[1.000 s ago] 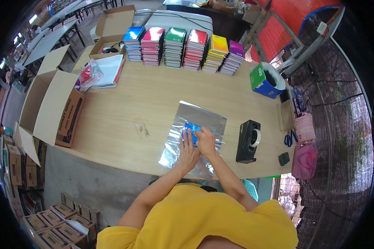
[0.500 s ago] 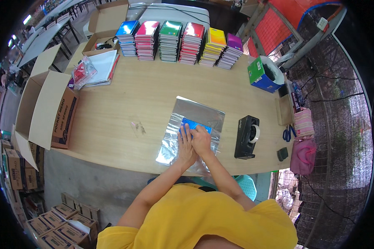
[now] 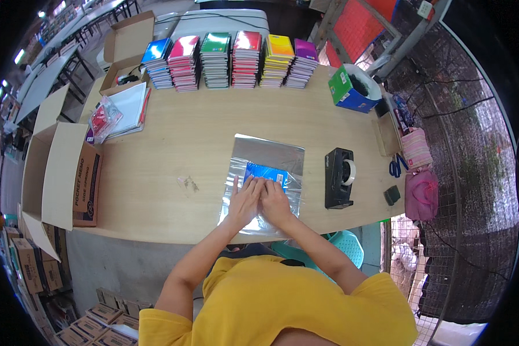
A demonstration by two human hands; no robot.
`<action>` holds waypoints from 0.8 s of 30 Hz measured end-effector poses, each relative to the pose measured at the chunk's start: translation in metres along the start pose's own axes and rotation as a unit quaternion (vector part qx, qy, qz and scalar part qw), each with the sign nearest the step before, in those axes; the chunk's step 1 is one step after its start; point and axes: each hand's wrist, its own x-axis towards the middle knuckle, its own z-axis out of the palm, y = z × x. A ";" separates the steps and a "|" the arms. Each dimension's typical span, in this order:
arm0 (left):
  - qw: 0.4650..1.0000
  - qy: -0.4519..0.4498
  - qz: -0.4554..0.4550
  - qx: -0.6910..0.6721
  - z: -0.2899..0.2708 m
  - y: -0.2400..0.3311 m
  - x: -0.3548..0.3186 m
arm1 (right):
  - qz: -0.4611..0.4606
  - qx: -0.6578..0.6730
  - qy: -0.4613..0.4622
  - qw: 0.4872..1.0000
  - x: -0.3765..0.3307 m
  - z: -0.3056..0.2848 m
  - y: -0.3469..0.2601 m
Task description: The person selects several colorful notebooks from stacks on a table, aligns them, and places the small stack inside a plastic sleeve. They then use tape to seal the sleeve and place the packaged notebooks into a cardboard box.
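A small blue spiral notebook point(image 3: 264, 171) lies on a clear plastic bag point(image 3: 269, 149) or inside it; which of the two I cannot tell. My left hand point(image 3: 245, 200) rests flat over the notebook's lower left part, its fingers stretched out and the thumb apart. Right beside it, my right hand point(image 3: 275, 206) presses at the notebook's lower right, fingers bent and close together. Whatever may be under those fingertips is hidden. Shiny plastic spreads beneath both hands toward the table's near edge.
A black tape dispenser point(image 3: 339, 179) stands to the right. Stacks of coloured notebooks point(image 3: 215, 60) line the far edge. An open carton point(image 3: 63, 173) is at left, a green-blue box point(image 3: 352, 92) at far right. Scissors point(image 3: 396, 166) and a pink pouch point(image 3: 421, 196) lie at the right edge.
My left hand's thumb has spread away from its fingers. My right hand has shifted down slightly against the notebook and no longer overlaps the left. The whole view has shifted a little.
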 end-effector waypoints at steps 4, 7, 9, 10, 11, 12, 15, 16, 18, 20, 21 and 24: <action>0.999 0.004 -0.004 0.039 0.004 0.004 -0.005 | 0.105 0.122 0.032 0.986 -0.018 0.002 0.012; 0.998 0.006 -0.007 0.058 0.005 0.013 -0.006 | 0.175 0.177 0.064 0.966 -0.036 -0.009 0.019; 0.998 0.008 0.007 0.060 0.008 0.014 -0.007 | 0.173 0.219 0.081 0.957 -0.050 -0.009 0.025; 0.998 0.009 0.014 0.060 0.011 0.015 -0.007 | 0.177 0.233 0.094 0.951 -0.052 -0.017 0.027; 0.998 -0.004 0.006 0.060 0.009 0.016 -0.008 | 0.184 0.248 0.108 0.945 -0.051 -0.030 0.027; 0.998 -0.019 0.000 0.060 0.006 0.018 -0.009 | 0.190 0.262 0.123 0.938 -0.050 -0.041 0.027; 0.995 -0.053 -0.026 0.074 0.002 0.018 -0.010 | 0.263 0.148 0.253 0.919 -0.076 -0.077 0.075; 0.995 -0.058 -0.030 0.074 -0.001 0.021 -0.010 | 0.307 0.104 0.312 0.893 -0.092 -0.089 0.103; 0.995 -0.060 -0.035 0.069 -0.001 0.021 -0.010 | 0.537 0.125 0.274 0.788 -0.128 -0.106 0.153; 0.995 -0.065 -0.031 0.070 -0.001 0.026 -0.007 | 0.641 0.352 0.145 0.667 -0.144 -0.119 0.195; 0.994 -0.073 -0.034 0.071 -0.001 0.027 -0.006 | 0.671 0.456 0.070 0.580 -0.147 -0.116 0.208; 0.995 -0.069 -0.019 0.066 -0.002 0.033 -0.004 | 0.619 0.478 0.050 0.621 -0.172 -0.087 0.233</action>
